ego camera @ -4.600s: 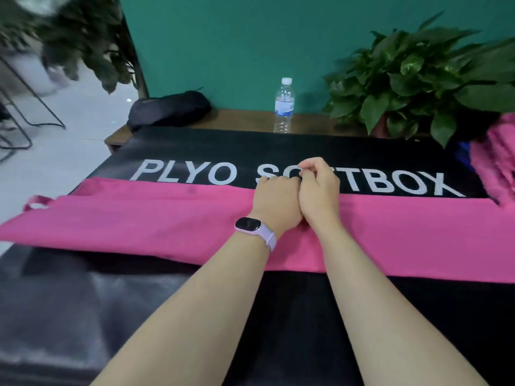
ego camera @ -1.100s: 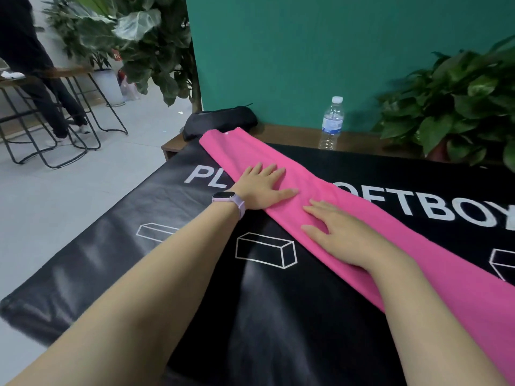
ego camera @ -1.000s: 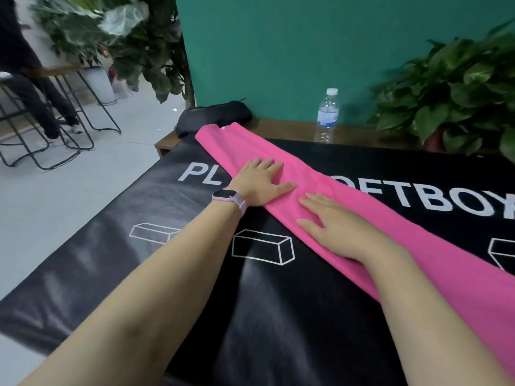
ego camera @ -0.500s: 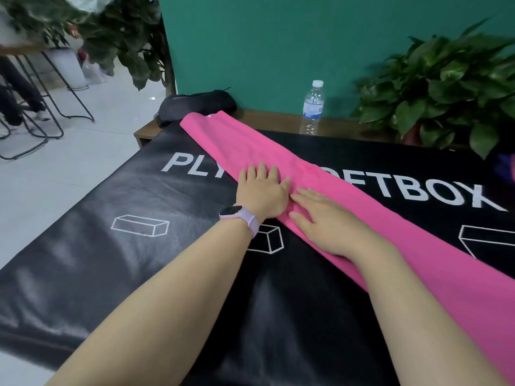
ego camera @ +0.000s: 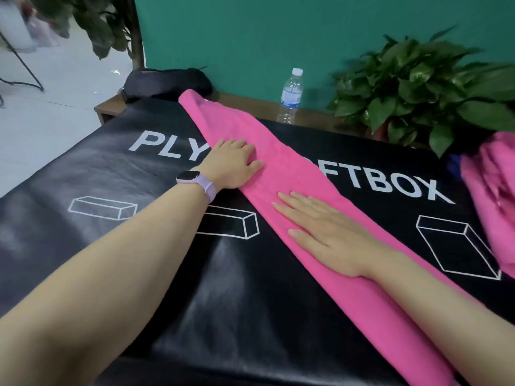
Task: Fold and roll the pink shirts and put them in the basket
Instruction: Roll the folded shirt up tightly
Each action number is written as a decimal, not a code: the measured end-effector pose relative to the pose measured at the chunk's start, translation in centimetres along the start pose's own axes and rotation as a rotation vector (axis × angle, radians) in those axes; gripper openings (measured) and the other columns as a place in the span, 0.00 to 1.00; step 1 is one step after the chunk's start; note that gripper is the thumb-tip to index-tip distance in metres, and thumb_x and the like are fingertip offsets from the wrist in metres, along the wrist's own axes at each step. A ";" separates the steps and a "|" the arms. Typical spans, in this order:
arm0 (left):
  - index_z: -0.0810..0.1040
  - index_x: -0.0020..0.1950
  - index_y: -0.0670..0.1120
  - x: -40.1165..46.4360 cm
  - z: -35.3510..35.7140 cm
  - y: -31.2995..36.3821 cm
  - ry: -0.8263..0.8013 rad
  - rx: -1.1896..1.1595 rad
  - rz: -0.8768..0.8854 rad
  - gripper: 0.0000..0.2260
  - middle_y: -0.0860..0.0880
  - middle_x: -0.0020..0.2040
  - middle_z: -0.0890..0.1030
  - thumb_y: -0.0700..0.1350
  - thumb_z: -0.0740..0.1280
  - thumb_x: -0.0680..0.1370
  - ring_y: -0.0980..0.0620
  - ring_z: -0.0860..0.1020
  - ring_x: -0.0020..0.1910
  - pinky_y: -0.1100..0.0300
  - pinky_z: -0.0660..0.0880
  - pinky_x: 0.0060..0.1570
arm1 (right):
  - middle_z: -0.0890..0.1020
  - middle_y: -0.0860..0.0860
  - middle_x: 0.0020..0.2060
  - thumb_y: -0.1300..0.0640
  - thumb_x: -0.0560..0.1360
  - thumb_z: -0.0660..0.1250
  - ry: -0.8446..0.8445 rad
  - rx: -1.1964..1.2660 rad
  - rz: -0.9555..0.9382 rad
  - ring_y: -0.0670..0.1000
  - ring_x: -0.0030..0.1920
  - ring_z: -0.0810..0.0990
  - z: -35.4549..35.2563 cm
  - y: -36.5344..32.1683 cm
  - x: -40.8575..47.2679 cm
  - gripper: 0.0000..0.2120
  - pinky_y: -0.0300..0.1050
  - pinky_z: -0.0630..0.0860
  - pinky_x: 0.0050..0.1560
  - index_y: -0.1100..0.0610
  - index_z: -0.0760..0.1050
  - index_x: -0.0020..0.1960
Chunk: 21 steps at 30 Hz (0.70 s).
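Pressing down with both hands, you have the folded pink shirt (ego camera: 295,174) pinned flat on the counter (ego camera: 83,179), which is covered by a black mat printed with white letters and box outlines. The shirt is folded into one long narrow band that runs slantwise from the counter's far edge, towards its far left corner, down to the near right corner.

Your left hand (ego camera: 234,162), with a lilac watch (ego camera: 195,181) on the wrist, rests on the band's left edge about midway along it; the thumb lies out on the cloth and the fingers bend slightly over it, gripping nothing that can be seen. Your right hand (ego camera: 328,232) lies nearer to you on the same band, palm down, fingers straight and close together, pointing up the strip; it holds nothing and only presses. The two hands are apart, with bare pink cloth between them.

At the counter's right edge sits a loose heap of more pink shirts (ego camera: 490,196), well apart from the band. Beyond the far edge, on a wooden ledge against the green wall, stand a clear water bottle (ego camera: 291,96) and a leafy potted plant (ego camera: 423,90); a dark bag (ego camera: 164,83) lies there just beside the band's far end.
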<state>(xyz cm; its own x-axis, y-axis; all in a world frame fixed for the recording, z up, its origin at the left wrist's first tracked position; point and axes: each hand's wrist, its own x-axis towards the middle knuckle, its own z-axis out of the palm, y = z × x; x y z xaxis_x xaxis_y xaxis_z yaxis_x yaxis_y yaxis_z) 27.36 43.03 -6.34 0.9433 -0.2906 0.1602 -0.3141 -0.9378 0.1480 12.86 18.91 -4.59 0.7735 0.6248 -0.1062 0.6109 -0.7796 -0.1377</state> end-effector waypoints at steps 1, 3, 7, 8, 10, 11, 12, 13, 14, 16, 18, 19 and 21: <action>0.73 0.71 0.43 -0.3 -0.3 0.3 0.045 0.053 0.010 0.25 0.42 0.69 0.74 0.59 0.55 0.83 0.40 0.69 0.70 0.47 0.59 0.73 | 0.42 0.37 0.80 0.39 0.84 0.40 0.010 0.000 0.014 0.36 0.78 0.36 0.3 0.0 0.4 0.27 0.43 0.38 0.80 0.38 0.42 0.81; 0.77 0.65 0.43 -0.9 -1.0 1.2 0.121 0.074 0.028 0.20 0.42 0.61 0.78 0.55 0.56 0.83 0.39 0.74 0.62 0.47 0.67 0.66 | 0.42 0.38 0.81 0.38 0.83 0.39 0.024 -0.001 0.050 0.38 0.79 0.36 0.7 -0.2 1.6 0.28 0.45 0.39 0.80 0.39 0.42 0.82; 0.78 0.60 0.43 -1.9 -1.4 2.3 0.066 -0.070 0.005 0.16 0.42 0.57 0.78 0.49 0.54 0.83 0.38 0.76 0.58 0.44 0.72 0.60 | 0.45 0.45 0.82 0.41 0.84 0.41 0.077 0.006 0.121 0.44 0.81 0.40 1.2 -2.2 5.2 0.28 0.46 0.38 0.80 0.44 0.44 0.83; 0.78 0.60 0.43 -2.0 -1.3 2.0 0.038 -0.101 -0.014 0.16 0.42 0.58 0.78 0.47 0.54 0.83 0.38 0.76 0.58 0.44 0.72 0.61 | 0.46 0.46 0.82 0.42 0.84 0.42 0.096 0.018 0.137 0.46 0.81 0.42 1.3 -2.9 6.2 0.28 0.46 0.39 0.80 0.45 0.45 0.83; 0.79 0.58 0.41 -1.9 -1.6 0.9 0.036 -0.188 -0.063 0.14 0.42 0.57 0.80 0.43 0.55 0.83 0.39 0.76 0.57 0.46 0.73 0.59 | 0.48 0.48 0.82 0.43 0.85 0.44 0.129 0.042 0.171 0.47 0.81 0.44 1.4 -4.1 8.2 0.28 0.48 0.40 0.80 0.46 0.47 0.83; 0.79 0.53 0.40 -1.8 -1.7 0.2 0.053 -0.250 -0.101 0.13 0.43 0.53 0.81 0.41 0.56 0.82 0.40 0.76 0.53 0.47 0.74 0.56 | 0.49 0.48 0.82 0.44 0.84 0.44 0.140 0.054 0.188 0.48 0.82 0.44 1.4 -4.6 9.2 0.28 0.49 0.41 0.81 0.47 0.48 0.83; 0.78 0.48 0.38 -1.6 -1.9 -0.5 0.071 -0.310 -0.138 0.11 0.43 0.48 0.81 0.39 0.56 0.81 0.41 0.76 0.48 0.48 0.74 0.52 | 0.49 0.48 0.82 0.44 0.84 0.45 0.148 0.066 0.205 0.48 0.82 0.45 1.4 -5.0 10.0 0.28 0.49 0.41 0.81 0.47 0.48 0.83; 0.77 0.46 0.38 -1.3 -2.0 -1.2 0.083 -0.355 -0.166 0.11 0.42 0.45 0.80 0.38 0.56 0.80 0.41 0.75 0.45 0.49 0.74 0.50 | 0.49 0.48 0.82 0.44 0.84 0.45 0.153 0.077 0.221 0.49 0.82 0.45 1.4 -5.3 10.8 0.28 0.50 0.42 0.81 0.47 0.49 0.83; 0.77 0.46 0.37 -1.2 -2.1 -1.7 0.083 -0.369 -0.183 0.11 0.41 0.46 0.81 0.38 0.56 0.79 0.41 0.75 0.45 0.49 0.74 0.50 | 0.49 0.48 0.82 0.44 0.83 0.45 0.156 0.085 0.237 0.49 0.82 0.45 1.4 -5.5 11.6 0.28 0.50 0.42 0.81 0.47 0.49 0.83; 0.80 0.55 0.39 -0.9 -1.9 -2.6 0.045 -0.349 -0.181 0.13 0.41 0.56 0.81 0.37 0.56 0.81 0.40 0.77 0.55 0.50 0.73 0.57 | 0.50 0.49 0.82 0.44 0.83 0.46 0.163 0.093 0.261 0.50 0.82 0.46 1.3 -5.8 13.1 0.29 0.51 0.42 0.81 0.48 0.49 0.83; 0.79 0.64 0.40 -0.5 -1.4 -2.9 0.017 -0.329 -0.149 0.16 0.41 0.63 0.79 0.36 0.57 0.80 0.41 0.75 0.63 0.51 0.70 0.65 | 0.51 0.49 0.82 0.44 0.83 0.46 0.171 0.105 0.285 0.51 0.82 0.47 1.1 -5.8 14.6 0.29 0.52 0.44 0.81 0.48 0.50 0.83; 0.78 0.65 0.39 -0.4 -1.2 -3.0 0.021 -0.332 -0.141 0.17 0.41 0.64 0.78 0.35 0.57 0.79 0.41 0.74 0.65 0.51 0.68 0.66 | 0.51 0.49 0.82 0.44 0.83 0.45 0.167 0.112 0.297 0.51 0.82 0.48 0.9 -5.6 15.3 0.29 0.53 0.44 0.80 0.48 0.50 0.83; 0.77 0.66 0.37 0.0 -0.8 -3.5 0.067 -0.340 -0.162 0.18 0.39 0.65 0.77 0.33 0.58 0.78 0.41 0.72 0.66 0.52 0.66 0.67 | 0.51 0.49 0.82 0.43 0.83 0.45 0.160 0.107 0.325 0.52 0.82 0.48 0.8 -5.5 16.7 0.28 0.54 0.45 0.80 0.48 0.51 0.83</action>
<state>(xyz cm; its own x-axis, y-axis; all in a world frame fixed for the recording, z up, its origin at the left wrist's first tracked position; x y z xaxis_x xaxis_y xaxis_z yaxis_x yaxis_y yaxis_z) 28.38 46.50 -6.08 0.9781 -0.1202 0.1698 -0.1896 -0.8508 0.4900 22.33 33.65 -6.41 0.9460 0.3241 -0.0069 0.3143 -0.9223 -0.2250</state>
